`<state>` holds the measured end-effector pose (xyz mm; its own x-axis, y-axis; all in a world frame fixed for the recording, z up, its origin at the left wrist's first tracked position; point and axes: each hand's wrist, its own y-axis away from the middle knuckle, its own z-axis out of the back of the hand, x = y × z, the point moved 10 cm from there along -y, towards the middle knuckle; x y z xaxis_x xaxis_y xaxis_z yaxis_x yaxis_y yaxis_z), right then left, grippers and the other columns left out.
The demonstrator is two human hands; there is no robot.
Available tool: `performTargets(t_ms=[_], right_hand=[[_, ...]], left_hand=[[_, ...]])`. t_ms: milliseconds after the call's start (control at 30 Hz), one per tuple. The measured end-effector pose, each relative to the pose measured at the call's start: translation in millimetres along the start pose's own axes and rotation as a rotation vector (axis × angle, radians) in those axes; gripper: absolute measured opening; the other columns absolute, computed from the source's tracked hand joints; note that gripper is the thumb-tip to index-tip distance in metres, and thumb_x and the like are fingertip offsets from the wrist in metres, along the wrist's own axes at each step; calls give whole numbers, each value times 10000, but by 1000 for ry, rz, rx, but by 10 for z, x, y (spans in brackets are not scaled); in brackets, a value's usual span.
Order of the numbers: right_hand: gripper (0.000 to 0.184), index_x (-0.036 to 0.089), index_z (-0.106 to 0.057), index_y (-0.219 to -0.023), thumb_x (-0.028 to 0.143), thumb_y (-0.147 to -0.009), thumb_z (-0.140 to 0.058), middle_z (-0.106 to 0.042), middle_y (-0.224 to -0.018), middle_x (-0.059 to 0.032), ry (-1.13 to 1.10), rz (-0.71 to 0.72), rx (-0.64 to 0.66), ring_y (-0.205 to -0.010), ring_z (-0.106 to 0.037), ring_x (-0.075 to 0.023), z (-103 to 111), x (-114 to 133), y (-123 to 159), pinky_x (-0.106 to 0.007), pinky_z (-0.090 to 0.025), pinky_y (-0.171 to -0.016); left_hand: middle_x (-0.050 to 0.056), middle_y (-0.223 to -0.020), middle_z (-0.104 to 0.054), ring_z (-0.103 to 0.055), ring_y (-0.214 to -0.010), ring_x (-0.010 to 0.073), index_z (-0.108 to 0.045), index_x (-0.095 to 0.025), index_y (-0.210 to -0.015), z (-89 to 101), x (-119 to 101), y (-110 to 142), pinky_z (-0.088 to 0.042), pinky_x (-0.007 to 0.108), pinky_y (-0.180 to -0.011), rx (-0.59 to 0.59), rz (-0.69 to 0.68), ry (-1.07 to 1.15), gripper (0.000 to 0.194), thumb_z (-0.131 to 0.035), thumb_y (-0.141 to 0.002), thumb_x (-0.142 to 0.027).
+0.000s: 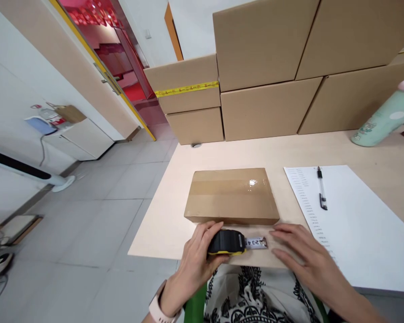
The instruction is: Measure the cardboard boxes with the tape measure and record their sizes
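Observation:
My left hand (195, 255) is closed around a black and yellow tape measure (226, 242) at the table's near edge. A short length of white tape (256, 242) sticks out to the right of it. My right hand (301, 254) lies open and flat on the table, fingertips close to the tape's end. Just beyond both hands sits a flat cardboard box (231, 194) sealed with clear tape.
A white printed sheet (350, 224) with a black pen (321, 194) on it lies to the right. Stacked cardboard cartons (276, 67) line the table's (161, 229) far side. A mint green bottle (387, 117) lies at the far right. Tiled floor drops away to the left.

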<state>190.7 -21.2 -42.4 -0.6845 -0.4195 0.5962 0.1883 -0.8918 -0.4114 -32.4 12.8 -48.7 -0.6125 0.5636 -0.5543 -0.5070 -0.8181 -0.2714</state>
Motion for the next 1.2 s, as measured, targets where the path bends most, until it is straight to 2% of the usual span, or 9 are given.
performTargets(t_ms=[133,300,400,600,733,867,1000,1100,1200], right_hand=[[254,305,-655,-1078,433,-876,-571,-678,-1079,-65,74,-276,-137,-916,-657,-234,583,-490,-4,-251,-508,-409],[298,299,-641,-869,565,-747,-585,-714,-887,-54,289,-726,-222,-683,-661,-273,1223,-1267,125,-442,-523,-579],[316,308,-590,-800,612,-745,-522,-700,-819,-60,377,-790,-212,-632,-639,-313,1397,-1565,131,-499,-472,-595],[295,285,-472,-709,549,-834,-510,-649,-644,-51,423,-761,-70,-630,-615,-314,1294,-1991,-214,-417,-398,-568],[322,263,-445,-648,508,-752,-626,-624,-586,-42,411,-756,68,-595,-585,-262,1051,-2130,-585,-360,-359,-557],[108,248,-509,-689,273,-689,-615,-526,-405,49,267,-699,137,-482,-548,-184,895,-2137,-792,-304,-366,-534],[187,203,-635,-897,295,-765,-540,-697,-589,-12,-8,-673,95,-565,-647,-181,1037,-2047,-795,-321,-499,-618],[350,183,-678,-1053,424,-820,-573,-758,-990,-121,-452,-602,-59,-911,-708,-263,1282,-1849,-811,-411,-544,-804],[383,242,-674,-1092,452,-773,-700,-739,-1095,-95,-544,-525,-156,-1035,-673,-278,1479,-1656,-837,-419,-524,-875]], left_hand=[[130,-1274,-501,-530,-1160,283,-270,-293,-1446,-4,2,-15,-522,445,-893,20,4,8,793,-722,-801,-206],[126,-1292,-512,-546,-1162,272,-248,-295,-1471,-16,26,-32,-530,423,-897,38,20,-15,842,-738,-790,-221],[138,-1304,-522,-543,-1171,276,-245,-258,-1484,45,-45,-26,-542,416,-887,15,-10,-105,868,-754,-780,-259],[98,-1237,-560,-489,-1234,269,-438,-160,-1345,454,-968,12,-450,478,-1050,-365,-389,-59,493,-591,-878,-196],[36,-1054,-652,-575,-1082,172,-579,-140,-1123,-1,-1676,-339,-485,290,-1017,-184,-572,63,215,-527,-930,-216],[88,-975,-644,-594,-935,221,-595,-103,-1063,-771,-1975,-881,-549,322,-782,43,-464,-107,191,-495,-908,-154],[139,-1031,-642,-608,-858,199,-598,-54,-1117,-1312,-1964,-1242,-515,305,-698,123,-339,-368,260,-432,-919,-80],[217,-1280,-592,-626,-725,153,-536,-10,-1285,-1531,-1867,-1422,-502,296,-636,128,-245,-497,380,-397,-941,-93],[248,-1420,-492,-629,-705,155,-468,9,-1369,-1692,-1779,-1533,-504,311,-635,164,-189,-517,465,-411,-917,-80]])
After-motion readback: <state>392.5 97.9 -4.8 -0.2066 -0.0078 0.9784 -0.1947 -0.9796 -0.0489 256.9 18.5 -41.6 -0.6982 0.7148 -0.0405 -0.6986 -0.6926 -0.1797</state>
